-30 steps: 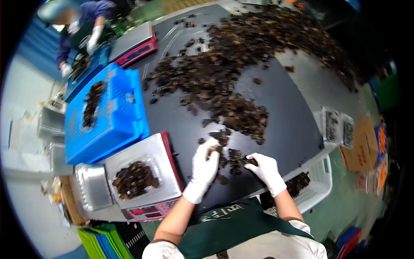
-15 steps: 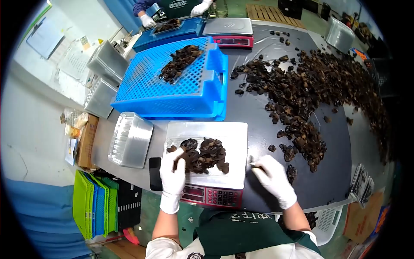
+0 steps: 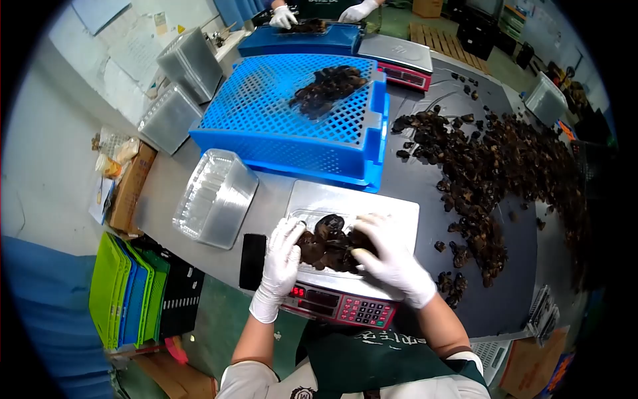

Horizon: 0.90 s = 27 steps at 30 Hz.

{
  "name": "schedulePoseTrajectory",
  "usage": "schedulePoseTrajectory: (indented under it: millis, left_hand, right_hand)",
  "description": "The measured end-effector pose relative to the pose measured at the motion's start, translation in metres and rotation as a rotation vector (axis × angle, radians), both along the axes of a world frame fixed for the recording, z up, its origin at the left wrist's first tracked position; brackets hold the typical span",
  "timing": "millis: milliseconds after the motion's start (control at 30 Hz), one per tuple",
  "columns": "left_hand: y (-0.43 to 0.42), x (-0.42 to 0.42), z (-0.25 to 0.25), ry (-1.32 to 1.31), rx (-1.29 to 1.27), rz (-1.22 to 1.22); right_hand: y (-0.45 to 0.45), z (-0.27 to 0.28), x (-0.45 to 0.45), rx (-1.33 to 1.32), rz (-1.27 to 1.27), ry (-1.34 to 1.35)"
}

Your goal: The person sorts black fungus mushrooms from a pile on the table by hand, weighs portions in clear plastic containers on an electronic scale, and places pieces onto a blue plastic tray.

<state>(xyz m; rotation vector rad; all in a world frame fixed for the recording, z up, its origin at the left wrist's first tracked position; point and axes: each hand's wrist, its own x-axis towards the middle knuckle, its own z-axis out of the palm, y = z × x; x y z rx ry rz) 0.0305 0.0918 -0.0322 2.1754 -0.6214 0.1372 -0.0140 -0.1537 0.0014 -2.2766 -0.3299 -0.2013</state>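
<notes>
A pile of dark brown wood ear mushrooms lies in a clear shallow tray on the silver pan of a red scale. My left hand, in a white glove, curls against the left side of the pile. Across from it, my gloved right hand bends over the right side, with fingers and thumb on the mushrooms. Both hands hide parts of the tray's edges. Red digits glow on the scale's display, partly covered by my left hand.
A blue crate beyond the scale carries another mushroom portion. Stacked clear trays and a black phone are at left. Loose mushrooms spread over the right side. A co-worker's gloved hands are at the far end.
My right hand has moved left from the table beside the scale onto the mushrooms. My left hand stays at the pile's left side. The camera view has shifted.
</notes>
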Motion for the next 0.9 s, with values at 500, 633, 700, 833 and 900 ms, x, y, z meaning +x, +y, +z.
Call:
schedulePoseTrajectory:
  millis: [500,633,700,833,900]
  left_hand:
    - [0.022,0.016,-0.001,-0.049,-0.171,0.127]
    - [0.005,0.007,0.002,-0.02,-0.174,0.097]
    - [0.002,0.006,0.008,-0.168,-0.068,0.028]
    - [-0.009,-0.011,0.014,-0.23,0.109,-0.086]
    - [-0.017,-0.018,0.005,-0.207,0.148,-0.064]
  right_hand:
    - [0.007,0.007,-0.02,-0.134,-0.191,-0.173]
    - [0.036,-0.005,0.009,-0.369,-0.075,-0.133]
    - [0.033,0.0,0.008,-0.136,-0.1,-0.206]
    - [-0.012,0.013,-0.032,0.359,-0.267,-0.029]
    - [-0.051,0.006,-0.064,0.331,-0.286,0.056]
